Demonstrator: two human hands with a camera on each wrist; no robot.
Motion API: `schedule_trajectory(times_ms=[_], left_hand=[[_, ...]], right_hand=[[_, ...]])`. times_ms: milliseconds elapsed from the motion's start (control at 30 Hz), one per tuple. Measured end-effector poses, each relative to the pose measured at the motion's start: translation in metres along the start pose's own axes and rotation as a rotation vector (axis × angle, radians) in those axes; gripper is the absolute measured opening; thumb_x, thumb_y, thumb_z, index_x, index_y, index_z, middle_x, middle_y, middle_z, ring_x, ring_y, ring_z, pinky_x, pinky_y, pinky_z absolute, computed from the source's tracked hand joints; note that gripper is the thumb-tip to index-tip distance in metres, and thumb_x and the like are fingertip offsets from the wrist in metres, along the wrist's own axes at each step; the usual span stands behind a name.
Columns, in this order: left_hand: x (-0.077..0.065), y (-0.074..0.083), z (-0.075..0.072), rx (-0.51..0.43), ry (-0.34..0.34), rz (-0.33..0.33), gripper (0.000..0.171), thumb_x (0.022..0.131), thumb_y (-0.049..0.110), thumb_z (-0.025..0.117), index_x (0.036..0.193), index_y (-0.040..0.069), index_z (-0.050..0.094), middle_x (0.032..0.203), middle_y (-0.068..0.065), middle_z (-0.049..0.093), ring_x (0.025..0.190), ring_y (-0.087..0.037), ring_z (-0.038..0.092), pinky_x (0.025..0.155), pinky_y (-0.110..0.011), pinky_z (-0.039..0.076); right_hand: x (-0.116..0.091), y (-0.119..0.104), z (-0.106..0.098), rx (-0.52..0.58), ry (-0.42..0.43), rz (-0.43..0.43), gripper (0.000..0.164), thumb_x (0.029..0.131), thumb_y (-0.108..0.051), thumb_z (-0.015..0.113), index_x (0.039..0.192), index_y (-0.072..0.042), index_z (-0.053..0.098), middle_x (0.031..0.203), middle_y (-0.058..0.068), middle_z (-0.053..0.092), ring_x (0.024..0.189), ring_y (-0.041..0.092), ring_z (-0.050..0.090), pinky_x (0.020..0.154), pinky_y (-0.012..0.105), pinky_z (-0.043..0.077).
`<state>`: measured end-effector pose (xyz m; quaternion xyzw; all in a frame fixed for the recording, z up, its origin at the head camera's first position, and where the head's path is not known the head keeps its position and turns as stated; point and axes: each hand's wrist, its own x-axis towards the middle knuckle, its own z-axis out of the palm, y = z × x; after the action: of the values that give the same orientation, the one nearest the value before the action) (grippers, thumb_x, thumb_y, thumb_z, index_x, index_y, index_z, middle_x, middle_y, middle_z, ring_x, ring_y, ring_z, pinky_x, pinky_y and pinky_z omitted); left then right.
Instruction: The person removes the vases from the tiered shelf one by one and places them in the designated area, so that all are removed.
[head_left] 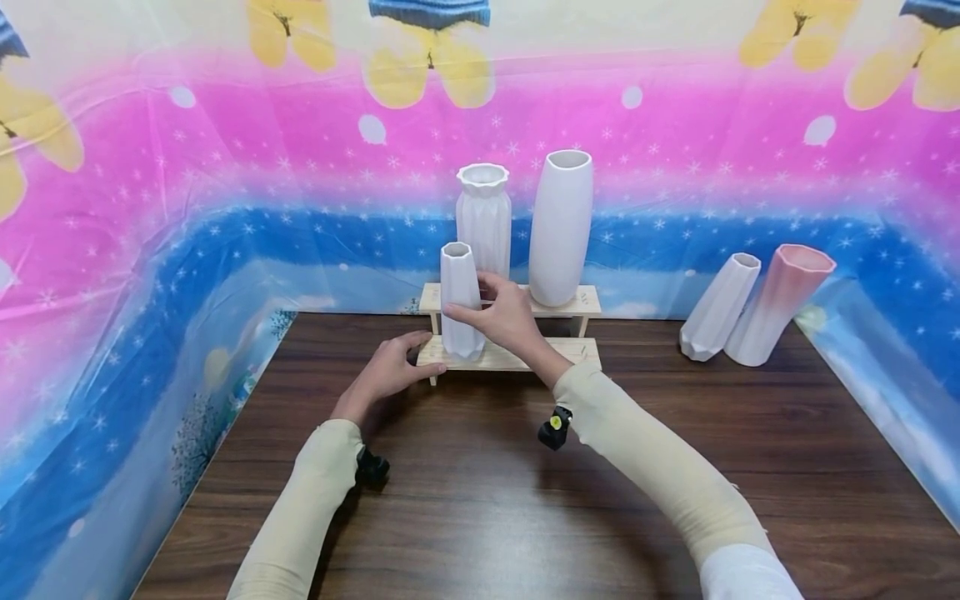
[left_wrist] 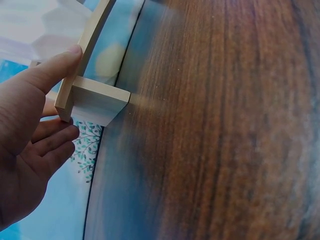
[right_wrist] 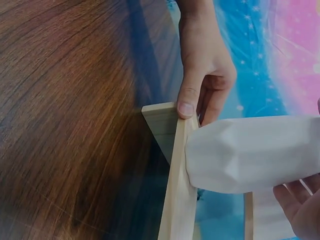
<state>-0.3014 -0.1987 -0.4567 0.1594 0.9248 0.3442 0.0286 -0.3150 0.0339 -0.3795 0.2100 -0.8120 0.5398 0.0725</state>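
A small white faceted vase (head_left: 459, 287) stands upright on the left part of the lower tier of a two-tier wooden stand (head_left: 517, 357). My right hand (head_left: 513, 318) grips this vase from the right, thumb in front and fingers behind. The base of the vase (right_wrist: 225, 155) meets the board in the right wrist view. At the stand's left end, my left hand (head_left: 390, 367) pinches the lower board, its thumb (left_wrist: 62, 65) on the front edge and its fingers behind. On the upper tier stand a fluted white vase (head_left: 483, 225) and a tall smooth white vase (head_left: 562, 225).
Toward the right back of the brown wood-grain table (head_left: 487, 500), another white faceted vase (head_left: 716, 312) and a pink-and-white vase (head_left: 780, 308) lean to the right in view, side by side. A printed cloth backdrop (head_left: 337, 183) surrounds the table's back and sides.
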Motion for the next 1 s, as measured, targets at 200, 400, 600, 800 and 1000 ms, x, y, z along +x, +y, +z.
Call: schedule_trajectory(times_ms=[200,400,600,800,1000], left_hand=[[-0.0001,-0.0004,0.0004,0.003,0.003,-0.022,0.082,0.091,0.049,0.076,0.153,0.004,0.047,0.156,-0.017,0.046,0.142,-0.038,0.046,0.111,-0.058,0.043],[0.0007,-0.0014,0.0008,0.01,0.005,-0.019,0.083,0.091,0.051,0.075,0.153,0.004,0.047,0.156,-0.017,0.046,0.142,-0.038,0.046,0.111,-0.058,0.043],[0.0014,-0.0018,0.001,0.019,0.004,-0.017,0.083,0.091,0.051,0.075,0.153,0.005,0.047,0.156,-0.017,0.047,0.142,-0.037,0.046,0.111,-0.057,0.043],[0.0011,-0.0017,0.0007,0.017,0.008,-0.011,0.083,0.09,0.051,0.076,0.153,0.004,0.047,0.155,-0.017,0.048,0.141,-0.037,0.047,0.111,-0.057,0.043],[0.0021,-0.0027,0.0008,0.02,0.004,-0.011,0.084,0.09,0.053,0.076,0.153,0.004,0.047,0.155,-0.018,0.047,0.141,-0.038,0.046,0.112,-0.057,0.042]], right_hand=[[-0.0003,-0.0006,0.003,-0.012,0.009,-0.005,0.065,0.081,-0.038,0.088,0.136,-0.011,0.064,0.124,0.006,0.07,0.109,0.023,0.071,0.086,0.039,0.061],[-0.0008,-0.0025,0.0018,-0.031,0.02,-0.014,0.063,0.082,-0.038,0.088,0.134,-0.01,0.065,0.121,0.007,0.072,0.107,0.023,0.072,0.086,0.039,0.061],[-0.0013,-0.0045,0.0005,-0.035,0.022,-0.011,0.064,0.082,-0.038,0.088,0.135,-0.011,0.066,0.123,0.007,0.072,0.109,0.024,0.072,0.087,0.039,0.061],[-0.002,-0.0047,0.0,-0.041,0.029,-0.004,0.064,0.082,-0.039,0.088,0.136,-0.013,0.067,0.125,0.007,0.072,0.111,0.024,0.071,0.087,0.038,0.061],[-0.0039,-0.0071,-0.0031,-0.026,0.054,0.019,0.061,0.081,-0.043,0.088,0.131,-0.013,0.07,0.122,0.006,0.073,0.109,0.022,0.072,0.086,0.038,0.061]])
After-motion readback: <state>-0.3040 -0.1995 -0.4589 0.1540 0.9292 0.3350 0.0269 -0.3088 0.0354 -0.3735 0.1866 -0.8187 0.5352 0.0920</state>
